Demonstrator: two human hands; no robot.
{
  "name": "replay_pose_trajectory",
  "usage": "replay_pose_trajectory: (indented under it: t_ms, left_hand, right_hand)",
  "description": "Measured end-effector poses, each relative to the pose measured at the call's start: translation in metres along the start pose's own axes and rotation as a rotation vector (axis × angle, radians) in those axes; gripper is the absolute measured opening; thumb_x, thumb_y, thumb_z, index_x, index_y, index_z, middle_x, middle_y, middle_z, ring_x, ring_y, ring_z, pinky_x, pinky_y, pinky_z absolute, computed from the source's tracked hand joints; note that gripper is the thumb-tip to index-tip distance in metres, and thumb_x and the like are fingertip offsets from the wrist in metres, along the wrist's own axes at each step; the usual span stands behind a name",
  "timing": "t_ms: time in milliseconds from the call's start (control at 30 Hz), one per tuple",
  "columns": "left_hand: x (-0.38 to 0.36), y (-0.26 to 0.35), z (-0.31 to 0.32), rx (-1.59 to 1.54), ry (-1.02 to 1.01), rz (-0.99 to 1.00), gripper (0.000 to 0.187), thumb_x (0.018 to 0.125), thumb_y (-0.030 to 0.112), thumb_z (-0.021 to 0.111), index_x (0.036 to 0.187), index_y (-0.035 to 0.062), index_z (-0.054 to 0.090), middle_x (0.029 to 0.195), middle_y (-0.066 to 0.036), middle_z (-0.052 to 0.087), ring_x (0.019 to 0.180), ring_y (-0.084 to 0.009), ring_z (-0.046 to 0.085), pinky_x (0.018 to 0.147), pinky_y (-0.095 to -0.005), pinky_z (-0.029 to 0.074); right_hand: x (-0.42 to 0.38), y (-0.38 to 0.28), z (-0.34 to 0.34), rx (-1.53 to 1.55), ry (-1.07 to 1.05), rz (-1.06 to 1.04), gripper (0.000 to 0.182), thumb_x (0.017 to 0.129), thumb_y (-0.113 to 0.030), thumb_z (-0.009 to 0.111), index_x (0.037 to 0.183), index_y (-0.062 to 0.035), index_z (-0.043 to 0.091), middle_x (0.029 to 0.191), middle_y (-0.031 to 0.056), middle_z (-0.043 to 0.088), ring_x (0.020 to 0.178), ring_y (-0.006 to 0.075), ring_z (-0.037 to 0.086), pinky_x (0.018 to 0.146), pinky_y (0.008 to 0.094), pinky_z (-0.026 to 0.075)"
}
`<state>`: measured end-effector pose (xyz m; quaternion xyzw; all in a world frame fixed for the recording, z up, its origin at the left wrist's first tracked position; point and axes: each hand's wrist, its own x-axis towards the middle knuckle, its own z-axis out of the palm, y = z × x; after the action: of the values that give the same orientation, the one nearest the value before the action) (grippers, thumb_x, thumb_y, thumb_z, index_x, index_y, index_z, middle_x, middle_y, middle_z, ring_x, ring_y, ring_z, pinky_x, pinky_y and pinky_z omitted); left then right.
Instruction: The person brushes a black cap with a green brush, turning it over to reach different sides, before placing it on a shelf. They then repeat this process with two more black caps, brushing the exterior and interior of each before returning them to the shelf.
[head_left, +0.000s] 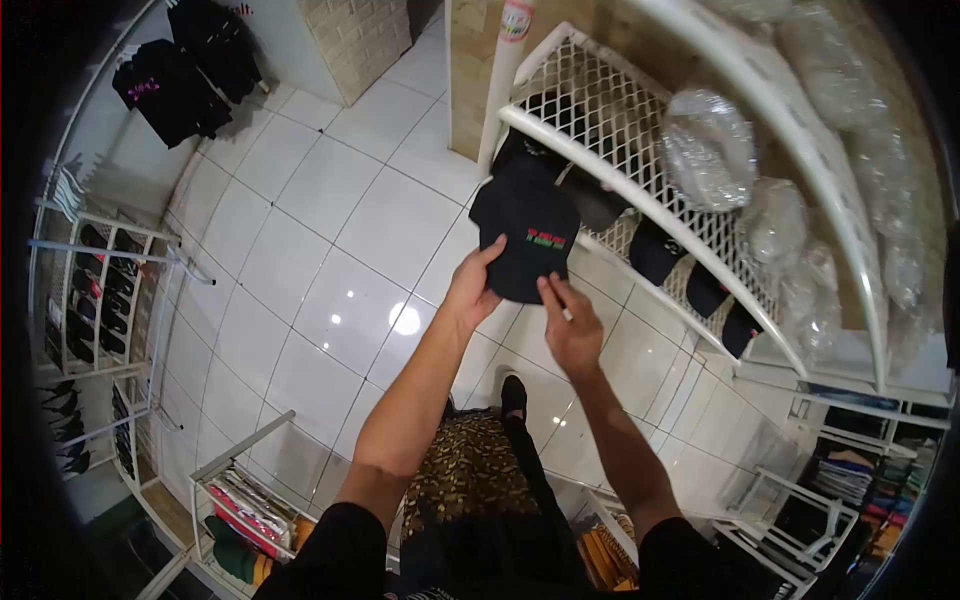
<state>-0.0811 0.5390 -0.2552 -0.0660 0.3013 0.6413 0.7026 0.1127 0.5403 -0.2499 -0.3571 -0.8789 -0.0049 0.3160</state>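
A black cap with small red and green lettering is held in front of me, beside the white mesh shelf. My left hand grips its lower left edge, with the thumb on top of the cap. At the cap's lower right edge, my right hand pinches the brim between its fingers. More dark caps lie on the lower level of the shelf, just to the right of the held one.
The white mesh shelf curves along the right, with plastic-wrapped items on top. Black shirts hang at the upper left. Racks of folded clothes stand near my feet. White floor tiles show at the left.
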Motion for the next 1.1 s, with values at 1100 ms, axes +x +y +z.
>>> replay_pose_trajectory:
  t_ms: [1100]
  left_hand:
    - [0.169,-0.001,-0.057,1.043,0.014,0.327,0.066,0.106,0.052,0.047,0.156,0.0092,0.041,0.150,-0.019,0.050,0.131,-0.0313,0.057,0.104,-0.0407,0.048]
  right_hand:
    - [0.164,0.125,0.167,-0.288,0.058,0.023,0.046,0.090,-0.013,0.067,0.134,-0.0237,0.066,0.119,0.0036,0.066,0.107,0.0310,0.063,0.093,0.0425,0.055]
